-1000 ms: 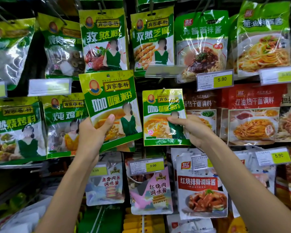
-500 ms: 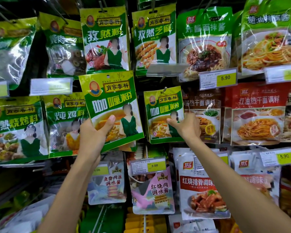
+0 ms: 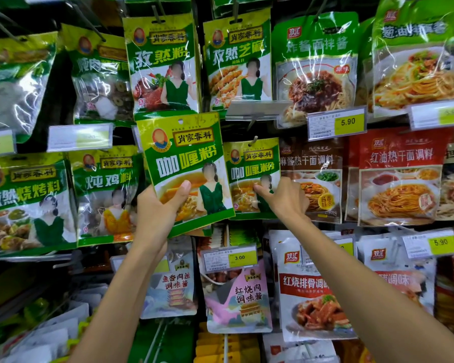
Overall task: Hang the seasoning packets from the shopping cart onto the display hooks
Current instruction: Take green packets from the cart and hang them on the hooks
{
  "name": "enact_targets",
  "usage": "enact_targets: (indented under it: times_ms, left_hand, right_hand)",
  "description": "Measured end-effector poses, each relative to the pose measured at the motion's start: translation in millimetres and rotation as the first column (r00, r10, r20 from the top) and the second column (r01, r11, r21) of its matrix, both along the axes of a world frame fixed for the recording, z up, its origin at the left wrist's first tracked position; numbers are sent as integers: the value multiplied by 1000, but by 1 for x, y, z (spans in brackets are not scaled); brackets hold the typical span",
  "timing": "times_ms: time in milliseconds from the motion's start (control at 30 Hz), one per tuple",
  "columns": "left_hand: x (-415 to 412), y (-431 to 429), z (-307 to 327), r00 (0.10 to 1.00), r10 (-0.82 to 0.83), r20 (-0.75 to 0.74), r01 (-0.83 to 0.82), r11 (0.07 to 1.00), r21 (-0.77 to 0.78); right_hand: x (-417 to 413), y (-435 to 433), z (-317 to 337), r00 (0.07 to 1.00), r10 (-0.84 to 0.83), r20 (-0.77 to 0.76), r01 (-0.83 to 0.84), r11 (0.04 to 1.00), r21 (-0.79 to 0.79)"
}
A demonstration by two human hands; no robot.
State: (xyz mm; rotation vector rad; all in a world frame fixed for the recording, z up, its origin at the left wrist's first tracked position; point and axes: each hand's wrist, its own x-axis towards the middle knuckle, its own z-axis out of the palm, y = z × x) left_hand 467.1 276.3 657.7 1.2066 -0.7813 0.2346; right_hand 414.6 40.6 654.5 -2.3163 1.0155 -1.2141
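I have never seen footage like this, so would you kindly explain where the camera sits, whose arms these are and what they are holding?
There is no machine here: one camera worn on a person's head looks forward and down at a shop display. The left hand grips a green curry packet, not yet hung. The right hand pinches a matching hanging packet on its hook. Other packets and a yellow price tag surround them.
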Motion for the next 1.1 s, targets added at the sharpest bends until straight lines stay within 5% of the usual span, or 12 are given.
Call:
enact_targets:
  times_ms: [133,233,300,367,433,600,700,767,833,933,1100]
  left_hand:
    - [-1,-3,-6,999,-50,-21,50,999,1]
    - [-6,-9,-11,991,-131,-37,132,991,31]
    - [-11,-17,-14,980,-187,-64,191,980,62]
    - [-15,-27,-17,963,-242,-116,253,963,89]
    - [-22,-37,-19,946,-289,-149,304,948,91]
    - [-39,-51,-20,945,-288,-154,314,931,188]
    - [-35,-42,-10,995,-35,90,4,947,321]
    - [-27,-29,6,878,324,352,-392,909,139]
    - [-16,-16,28,551,627,551,-675,723,-147]
    - [11,-10,58,135,713,689,-789,498,-360]
    - [42,-13,71,47,543,838,-885,412,-217]
  right_hand:
    - [-27,0,-2,998,-44,53,49,995,-91]
    - [-50,6,1,944,189,271,-175,982,-76]
    - [-63,17,7,748,459,479,-536,844,27]
    - [-73,30,11,526,607,596,-815,561,147]
    - [-76,37,10,478,665,574,-870,449,204]
    - [-76,42,3,465,650,602,-872,453,185]
    - [-75,37,-1,447,641,624,-877,452,163]
    - [-73,31,-3,480,601,638,-855,483,188]
    - [-72,27,-4,525,578,625,-824,530,202]
    - [-70,23,-5,538,571,620,-808,559,186]
    - [-62,20,3,533,547,645,-804,565,185]
